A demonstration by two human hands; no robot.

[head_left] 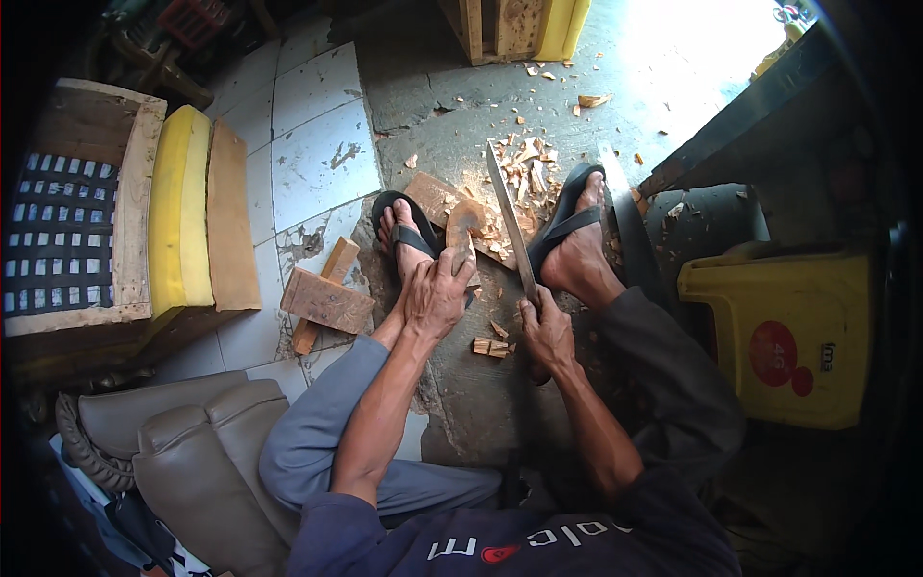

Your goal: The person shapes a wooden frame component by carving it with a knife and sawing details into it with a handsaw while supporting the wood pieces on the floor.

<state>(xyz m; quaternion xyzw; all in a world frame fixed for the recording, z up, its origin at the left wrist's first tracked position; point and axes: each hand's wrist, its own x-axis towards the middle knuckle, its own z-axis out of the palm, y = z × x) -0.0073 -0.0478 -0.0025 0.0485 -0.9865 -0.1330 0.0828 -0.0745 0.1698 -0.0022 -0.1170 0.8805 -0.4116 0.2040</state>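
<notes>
My left hand is closed around the near part of a carved wooden piece with a rounded far end. That piece leans over a flat wooden board on the floor, between my sandalled feet. In my right hand is the handle of a machete, its long narrow blade pointing away from me. The blade stands just right of the wooden piece, apart from it. Wood chips lie heaped beyond and around the board. A small wood block rests on the floor between my hands.
Two crossed wood blocks lie left of my left foot. Farther left is a wooden frame with black webbing beside yellow foam. A long metal blade lies past my right foot, near a yellow plastic stool.
</notes>
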